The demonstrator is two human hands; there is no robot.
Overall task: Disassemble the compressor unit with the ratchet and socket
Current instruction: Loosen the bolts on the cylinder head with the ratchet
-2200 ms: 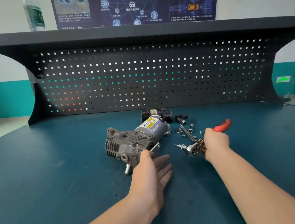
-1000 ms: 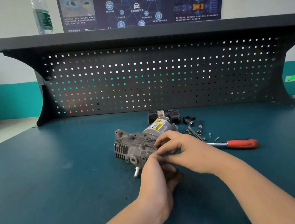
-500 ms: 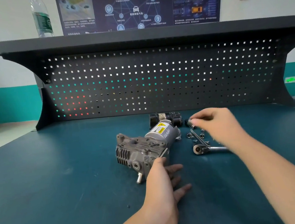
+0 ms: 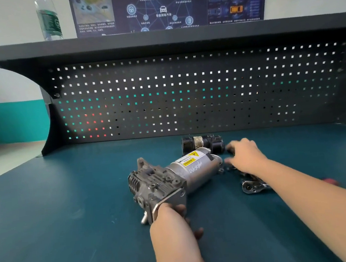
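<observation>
Right hand [image 4: 245, 155] now nearer black part [image 4: 202, 144] (ratchet [image 4: 253, 185] behind)

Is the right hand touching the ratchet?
Apart. Head view: the right hand reaches past it among small parts; the ratchet lies on the bench beneath the forearm.

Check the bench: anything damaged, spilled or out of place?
Nothing stands out. The compressor lies on its side, steadied by the left hand; the ratchet lies beside it, under the right forearm.

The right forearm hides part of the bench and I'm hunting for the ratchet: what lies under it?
Under the right forearm the ratchet head pokes out, with a sliver of red handle beyond. Its shaft is covered.
</observation>
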